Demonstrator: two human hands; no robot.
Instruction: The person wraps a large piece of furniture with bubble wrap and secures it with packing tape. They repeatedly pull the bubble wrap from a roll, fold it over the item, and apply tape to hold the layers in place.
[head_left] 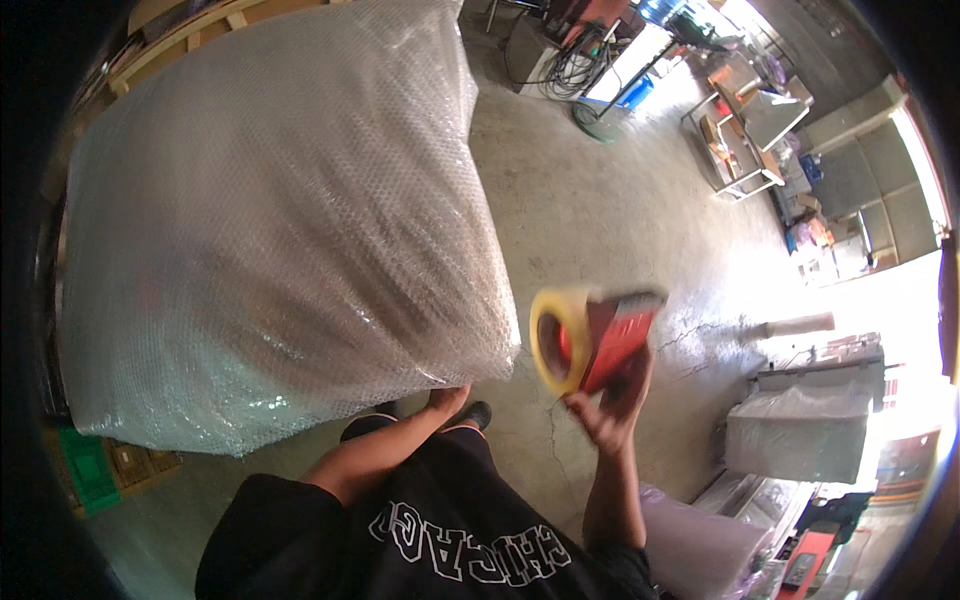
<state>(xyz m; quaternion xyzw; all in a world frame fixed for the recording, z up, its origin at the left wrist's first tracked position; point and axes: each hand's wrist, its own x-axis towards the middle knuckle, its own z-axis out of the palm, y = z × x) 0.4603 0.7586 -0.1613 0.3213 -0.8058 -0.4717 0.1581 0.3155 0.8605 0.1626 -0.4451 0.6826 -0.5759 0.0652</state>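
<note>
Bubble wrap sheathes a large bundle (290,230), which stands above the floor (560,200); its support is hidden. Off the bundle's near right corner, the right hand (612,410) grips a red tape dispenser (618,345) with a yellow roll (556,340). The left hand (450,398) is at the near edge, fingers partly hidden; whether they pinch the wrap I cannot tell. Covering looks mostly done; taping seems left, no strip being discernible. The dispenser is blurred, the bundle's far end cut off.

I squint at white light burning out the frame's right edge and glaring off the floor (600,220); bubble wrap (280,220) glints at left, the tape dispenser (606,345) blurs (just right of centre), lines bow toward black corners.
</note>
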